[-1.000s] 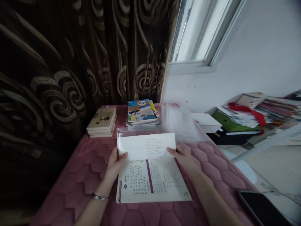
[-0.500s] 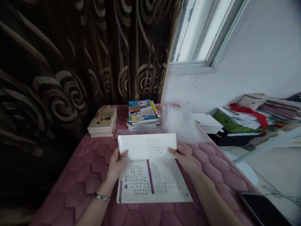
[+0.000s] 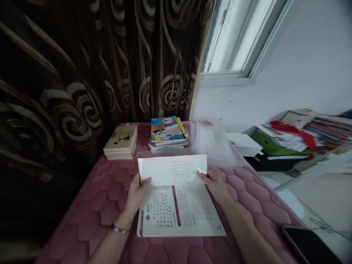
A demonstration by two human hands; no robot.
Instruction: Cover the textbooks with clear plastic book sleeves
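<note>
Booklet (image 3: 162, 207) between left and right fingers (image 3: 136, 179)

Dim; daylight from window (image 3: 231, 36); curtain (image 3: 123, 55) in deep shadow; edges soft, stretched.

The printed book (image 3: 183, 211) is the middle of the clock, and 12 points away from the person. A hand could slide over the pink cover (image 3: 93, 205) at 9 or 3 o'clock. The left arm blocks 7, and the right arm blocks 4 to 5. Tan books (image 3: 121, 141) block between 10 and 11, bright books (image 3: 167, 132) block 12, with a gap at 11. Plastic sheets (image 3: 216, 145) cover 1. Behind the books, the curtain (image 3: 123, 55) stops a hand.
</note>
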